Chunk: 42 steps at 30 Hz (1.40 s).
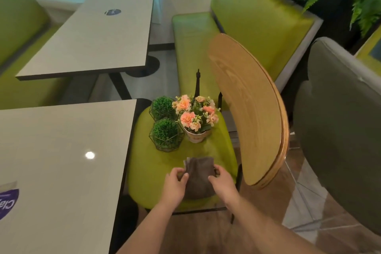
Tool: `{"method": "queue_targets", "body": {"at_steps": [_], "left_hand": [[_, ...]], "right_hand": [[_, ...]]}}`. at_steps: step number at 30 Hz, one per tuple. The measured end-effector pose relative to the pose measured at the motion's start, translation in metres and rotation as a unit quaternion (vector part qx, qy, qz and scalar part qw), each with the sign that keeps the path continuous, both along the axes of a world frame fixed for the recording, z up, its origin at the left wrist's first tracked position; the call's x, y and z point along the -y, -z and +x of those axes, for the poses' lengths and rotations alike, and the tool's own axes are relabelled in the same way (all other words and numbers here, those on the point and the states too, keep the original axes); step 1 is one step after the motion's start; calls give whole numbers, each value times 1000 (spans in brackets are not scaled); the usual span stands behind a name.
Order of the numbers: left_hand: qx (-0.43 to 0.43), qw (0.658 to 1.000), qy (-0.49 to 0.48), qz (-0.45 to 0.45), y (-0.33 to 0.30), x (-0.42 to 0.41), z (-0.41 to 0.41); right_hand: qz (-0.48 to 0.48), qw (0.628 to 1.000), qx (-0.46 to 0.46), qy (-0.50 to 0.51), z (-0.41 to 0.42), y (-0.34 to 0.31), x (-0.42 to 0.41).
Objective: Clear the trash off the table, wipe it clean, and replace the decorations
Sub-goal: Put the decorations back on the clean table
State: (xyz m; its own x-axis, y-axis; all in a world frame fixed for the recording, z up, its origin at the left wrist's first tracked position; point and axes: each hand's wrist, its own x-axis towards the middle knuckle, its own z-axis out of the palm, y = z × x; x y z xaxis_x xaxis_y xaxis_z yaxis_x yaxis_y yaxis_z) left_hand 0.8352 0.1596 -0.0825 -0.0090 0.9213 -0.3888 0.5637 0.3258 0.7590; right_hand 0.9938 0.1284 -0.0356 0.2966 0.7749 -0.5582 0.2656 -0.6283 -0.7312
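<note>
Holding a folded brown cloth (199, 175) on the chair seat (148, 171), left hand (175, 183) and right hand (223, 181) pinch its sides; table (61, 150) looks trash-free, wiping likely done, while flowers (195, 117) and two grass balls (167, 134) await return.

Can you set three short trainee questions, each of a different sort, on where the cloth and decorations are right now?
1. True or false: the flower pot stands on the table.
2. The two grass balls sit to which side of the flower pot: A left, B right?
3. Fill in: both hands hold the folded ____ on the chair seat.

Key: 1 false, it is on the chair seat. 2 A. 3 cloth, between left hand and right hand.
</note>
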Motion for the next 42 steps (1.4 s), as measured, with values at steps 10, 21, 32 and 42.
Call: {"method": "queue_targets", "body": {"at_steps": [10, 21, 32, 42], "left_hand": [[-5, 1000, 0, 6, -10, -12, -11], [-96, 978, -41, 183, -80, -86, -38], [-108, 993, 20, 53, -63, -117, -49], [-49, 996, -19, 77, -66, -112, -57]], "right_hand": [[36, 990, 132, -20, -7, -7, -9], [89, 991, -1, 103, -31, -34, -69], [-9, 998, -64, 11, -63, -19, -92], [24, 995, -91, -17, -82, -25, -95]]}}
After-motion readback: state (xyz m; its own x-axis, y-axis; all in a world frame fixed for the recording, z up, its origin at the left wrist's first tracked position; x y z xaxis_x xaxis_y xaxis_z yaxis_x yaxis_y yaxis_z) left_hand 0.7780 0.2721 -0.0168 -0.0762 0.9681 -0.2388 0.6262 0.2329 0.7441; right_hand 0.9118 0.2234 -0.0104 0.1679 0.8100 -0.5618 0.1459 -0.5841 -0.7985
